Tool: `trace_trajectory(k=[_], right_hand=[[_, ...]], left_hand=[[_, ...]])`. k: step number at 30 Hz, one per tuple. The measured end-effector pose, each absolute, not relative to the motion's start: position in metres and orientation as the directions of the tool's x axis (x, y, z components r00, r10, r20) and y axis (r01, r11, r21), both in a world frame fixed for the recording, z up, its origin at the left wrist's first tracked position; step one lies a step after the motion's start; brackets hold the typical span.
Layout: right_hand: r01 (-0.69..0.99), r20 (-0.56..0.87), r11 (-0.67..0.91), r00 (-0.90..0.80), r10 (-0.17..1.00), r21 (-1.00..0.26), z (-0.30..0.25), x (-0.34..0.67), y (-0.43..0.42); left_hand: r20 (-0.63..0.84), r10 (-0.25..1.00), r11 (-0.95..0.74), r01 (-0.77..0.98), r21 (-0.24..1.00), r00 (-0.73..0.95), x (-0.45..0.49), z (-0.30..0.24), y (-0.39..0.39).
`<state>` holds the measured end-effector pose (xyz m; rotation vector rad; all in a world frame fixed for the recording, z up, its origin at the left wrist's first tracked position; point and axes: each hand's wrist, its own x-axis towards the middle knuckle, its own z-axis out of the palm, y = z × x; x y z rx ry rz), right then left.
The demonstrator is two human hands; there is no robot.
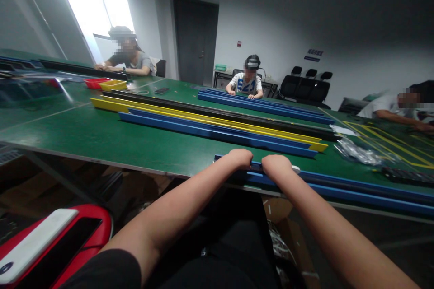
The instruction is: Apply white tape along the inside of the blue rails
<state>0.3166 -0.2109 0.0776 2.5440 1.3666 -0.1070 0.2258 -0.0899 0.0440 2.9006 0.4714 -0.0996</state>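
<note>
1. We see the left hand (pixel 240 159) just below the centre of the frame, curled like a fist at the left end of a blue rail (pixel 339 192); its fingers are hidden, so we cannot tell whether they grip the rail.
2. We find the right hand (pixel 276 166) just beside it, slightly to the right, also curled over the rail. Its fingertips are out of sight too, and we cannot tell what they close on. A small white object (pixel 296 169) shows beside its wrist.
3. We follow that rail along the near edge of the green table (pixel 68 131), from below the centre to the right edge of the frame; a black strip (pixel 356 185) runs along it.
4. Across the middle of the frame we have, from near to far, a blue profile (pixel 203 132), a yellow profile (pixel 203 119) and a black profile (pixel 203 111), lying side by side.
5. Right of centre, we see clear plastic bags (pixel 359 151) near a white sheet (pixel 343 130).
6. Left of upper centre, we note a red tray (pixel 97 83) beside a yellow tray (pixel 113 85).
7. Farther back, we see a co-worker (pixel 249 82) seated behind more blue profiles (pixel 264 107), with hands near them.
8. At lower left, we see a red stool (pixel 101 216) bearing a long white object (pixel 37 244).
</note>
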Motion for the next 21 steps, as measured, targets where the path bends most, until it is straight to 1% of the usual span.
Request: trace_trajectory(k=[5, 9, 12, 17, 19, 21], right_hand=[[0.848, -0.221, -0.454, 0.515, 0.828, 0.272, 0.077, 0.317, -0.212], [0.865, -0.239, -0.408, 0.479, 0.845, 0.291, 0.078, 0.319, -0.218], [0.900, -0.286, -0.350, 0.418, 0.862, 0.259, 0.086, 0.321, -0.223], [0.963, -0.393, -0.243, 0.268, 0.879, 0.114, 0.112, 0.324, -0.224], [0.967, -0.418, -0.241, 0.252, 0.873, 0.081, 0.120, 0.325, -0.222], [0.960, -0.441, -0.266, 0.275, 0.854, 0.085, 0.127, 0.328, -0.220]], left_hand=[[-0.062, 0.317, -0.929, 0.323, 0.183, 0.946, 0.227, 0.042, -0.100], [0.006, 0.334, -0.929, 0.328, 0.173, 0.943, 0.215, 0.040, -0.104], [0.038, 0.322, -0.935, 0.312, 0.168, 0.946, 0.204, 0.042, -0.103], [0.017, 0.344, -0.929, 0.337, 0.152, 0.939, 0.174, 0.043, -0.079], [0.003, 0.357, -0.926, 0.353, 0.136, 0.934, 0.155, 0.042, -0.063], [0.006, 0.365, -0.924, 0.361, 0.126, 0.931, 0.132, 0.040, -0.045]])
